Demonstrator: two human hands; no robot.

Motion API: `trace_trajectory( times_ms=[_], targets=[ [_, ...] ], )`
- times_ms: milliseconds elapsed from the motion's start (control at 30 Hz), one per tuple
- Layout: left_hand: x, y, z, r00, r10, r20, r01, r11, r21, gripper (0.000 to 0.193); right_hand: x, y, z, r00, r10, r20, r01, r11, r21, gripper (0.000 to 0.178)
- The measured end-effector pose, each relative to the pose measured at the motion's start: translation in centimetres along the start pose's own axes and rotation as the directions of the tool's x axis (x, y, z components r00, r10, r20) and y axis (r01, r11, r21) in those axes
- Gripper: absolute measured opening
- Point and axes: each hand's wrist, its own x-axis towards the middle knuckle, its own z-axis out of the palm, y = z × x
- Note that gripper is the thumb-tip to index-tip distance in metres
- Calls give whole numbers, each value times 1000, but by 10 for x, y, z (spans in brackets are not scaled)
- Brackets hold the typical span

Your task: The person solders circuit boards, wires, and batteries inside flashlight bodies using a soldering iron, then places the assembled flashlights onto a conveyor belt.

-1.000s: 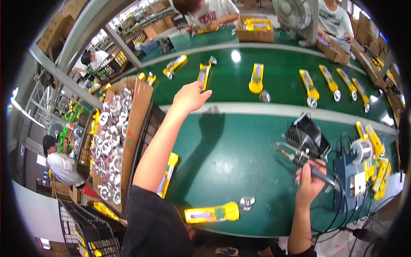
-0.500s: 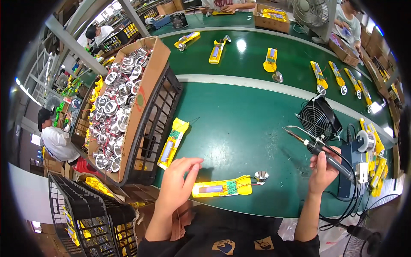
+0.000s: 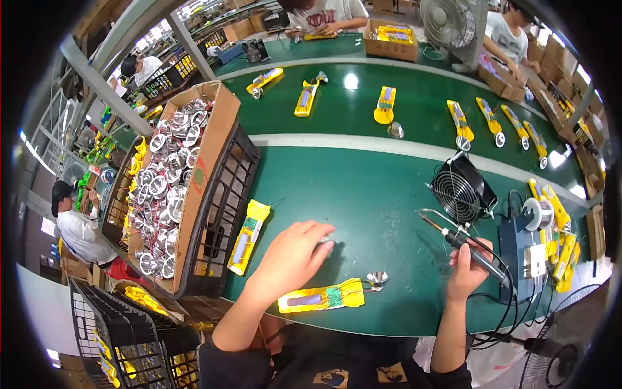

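Note:
In my right hand (image 3: 469, 271) is a soldering iron (image 3: 476, 255) with a thin bent wire guide beside its tip, pointing up and left over the green bench. My left hand (image 3: 291, 256) hovers palm down above the bench, thumb apart from the stretched fingers; nothing shows plainly in it. Just below it lies a yellow flashlight body (image 3: 314, 299) with a purple battery cell and green circuit board. Wires join that board to a silver reflector cup (image 3: 377, 279) at its right end. A second yellow flashlight body (image 3: 248, 238) lies left of my left hand, beside the crate.
A carton of silver reflectors (image 3: 214, 155) sits in a black crate (image 3: 223, 207) on the left. To the right stand a small black fan (image 3: 461, 188), a blue soldering station (image 3: 515, 243) and a solder spool (image 3: 536, 214). Beyond, a green conveyor (image 3: 246, 84) carries several flashlight bodies.
My left hand has moved right and away from me, its fingers stretching further out. My right hand keeps the soldering iron. The whole view has shifted slightly.

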Motion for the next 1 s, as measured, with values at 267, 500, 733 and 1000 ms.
trace_trajectory(
  times_ms=[267, 500, 733, 1000],
  targets=[
    [-68, -6, 30, 984, 5, -176, -40, 980, -195, 19, -19, -6, -5, 998, 17, 66, -13, 998, -54, 23],
    [-113, -14, 71, 912, 8, -411, 10, 999, 41, 25, -98, -58, -16, 953, 187, 238, -152, 975, -160, 37],
    [-124, -25, 89, 874, 45, -483, -7, 997, 81, 22, -119, -59, -11, 906, 180, 382, -50, 945, -325, 28],
    [-137, -36, 97, 793, 38, -608, -25, 999, 28, 22, -116, -62, 9, 830, 107, 547, 149, 903, -403, 27]
  ],
)
